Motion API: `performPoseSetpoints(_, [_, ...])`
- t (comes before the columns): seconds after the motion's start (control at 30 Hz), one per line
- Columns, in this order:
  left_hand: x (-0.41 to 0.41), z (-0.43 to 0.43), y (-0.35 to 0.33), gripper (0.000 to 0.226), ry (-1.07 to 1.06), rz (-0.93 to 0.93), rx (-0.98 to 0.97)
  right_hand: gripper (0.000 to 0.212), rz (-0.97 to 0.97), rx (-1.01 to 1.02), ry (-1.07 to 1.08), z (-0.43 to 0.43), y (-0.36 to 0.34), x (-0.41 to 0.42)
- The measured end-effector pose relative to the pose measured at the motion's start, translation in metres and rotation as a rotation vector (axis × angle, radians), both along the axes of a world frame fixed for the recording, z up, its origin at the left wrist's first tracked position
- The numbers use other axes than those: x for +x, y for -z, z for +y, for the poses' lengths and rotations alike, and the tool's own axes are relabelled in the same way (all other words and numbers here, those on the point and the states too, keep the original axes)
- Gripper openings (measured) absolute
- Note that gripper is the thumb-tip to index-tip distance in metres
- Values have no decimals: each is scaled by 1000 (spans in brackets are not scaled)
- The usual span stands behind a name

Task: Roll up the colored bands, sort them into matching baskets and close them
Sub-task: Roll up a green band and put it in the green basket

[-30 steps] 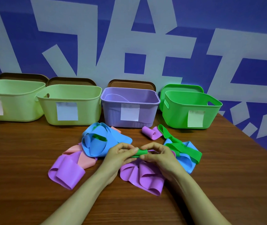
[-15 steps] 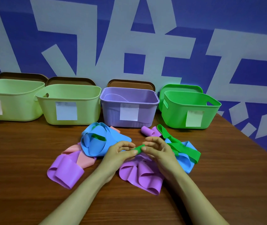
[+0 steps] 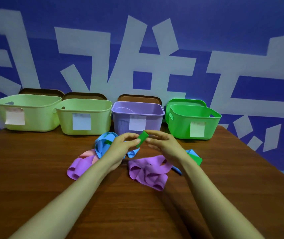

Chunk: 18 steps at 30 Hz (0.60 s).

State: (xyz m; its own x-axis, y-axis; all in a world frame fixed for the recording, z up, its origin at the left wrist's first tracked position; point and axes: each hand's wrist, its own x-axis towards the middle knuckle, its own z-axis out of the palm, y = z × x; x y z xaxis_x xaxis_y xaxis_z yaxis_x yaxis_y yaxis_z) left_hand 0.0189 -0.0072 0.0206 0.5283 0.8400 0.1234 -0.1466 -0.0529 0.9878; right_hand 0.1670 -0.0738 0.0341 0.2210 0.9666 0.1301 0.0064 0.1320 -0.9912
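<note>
Two bare forearms reach from the near edge across a dark wooden table point(image 3: 34, 178). Between them, nearest the viewer, lies a crumpled purple band point(image 3: 146, 173), loose and unrolled. A second purple band point(image 3: 79, 167) lies to its left.

Just beyond, the hands meet above the table. The left hand point(image 3: 123, 146) grips the lower end of a rolled green band point(image 3: 142, 138) between thumb and curled fingers. The right hand point(image 3: 164, 144) pinches the upper end with thumb and forefinger. The roll is a short, tight, bright green cylinder. Its long axis tilts from lower left, by the left hand, to upper right, by the right hand.

Around the hands lie a pink band point(image 3: 87, 153) and a blue band point(image 3: 101, 145) to the left. A loose green band point(image 3: 196, 158) shows beside the right wrist.

Farther back stands a row of four open baskets, each with a paper label. From left to right they are two yellow-green baskets point(image 3: 39, 118), a purple basket point(image 3: 120, 121) and a green basket point(image 3: 181, 125). The green basket lies beyond the roll and to its right, so the right hand is the nearer one for dropping it in. A green lid point(image 3: 184, 101) leans behind that basket, which is not yet closed.
</note>
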Motion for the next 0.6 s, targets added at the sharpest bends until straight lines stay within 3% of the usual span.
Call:
performPoseSetpoints(0.17, [-12, -12, -13, 9, -13, -160, -156, 26, 14, 26, 71, -1, -18, -18])
performPoseSetpoints(0.27, [-16, -2, -17, 8, 32, -145, -176, 18, 86, 19, 63, 8, -19, -22])
performPoseSetpoints(0.6, [6, 103, -5, 10, 16, -44, -200, 18, 134, -60, 23, 117, -2, 10])
